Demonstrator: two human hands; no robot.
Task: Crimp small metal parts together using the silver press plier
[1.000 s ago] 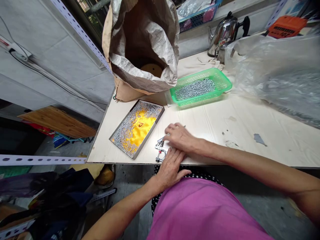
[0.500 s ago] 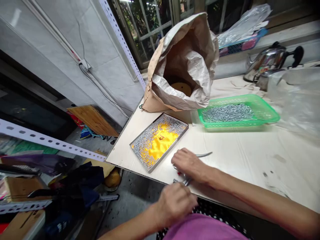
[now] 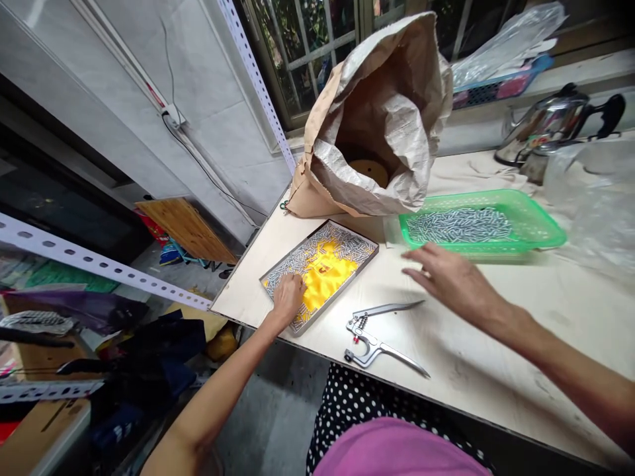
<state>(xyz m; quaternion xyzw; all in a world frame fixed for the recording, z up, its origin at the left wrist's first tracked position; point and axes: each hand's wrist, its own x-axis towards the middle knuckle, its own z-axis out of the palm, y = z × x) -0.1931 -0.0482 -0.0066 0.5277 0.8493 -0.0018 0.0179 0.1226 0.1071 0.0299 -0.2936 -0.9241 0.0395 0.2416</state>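
Observation:
My left hand [image 3: 289, 296] reaches into the shallow tray [image 3: 325, 312], its fingers bent together and pointing down among small silvery pins [image 3: 284, 266]. What its fingertips hold, if anything, is hidden. Bright yellow shows on the tray's bottom between the pins. My right hand [image 3: 449, 277] hovers over the table just in front of the green plastic basket [image 3: 538, 228], fingers stretched out and apart, holding nothing I can see. Silver pliers [image 3: 381, 345] with a spring and a red tip lie spread on the table between my hands. More silvery metal pieces [image 3: 461, 225] lie in the basket.
A large open paper sack [image 3: 317, 142] stands behind the tray. At the back right are a metal kettle [image 3: 550, 125] and clear plastic bags [image 3: 590, 205]. The table's edge [image 3: 302, 347] runs along my front; a perforated metal bar [image 3: 104, 260] crosses at left.
Both hands have left the pliers, which now lie on the table. My left hand has moved forward into the tray; my right hand has moved right and forward towards the green basket.

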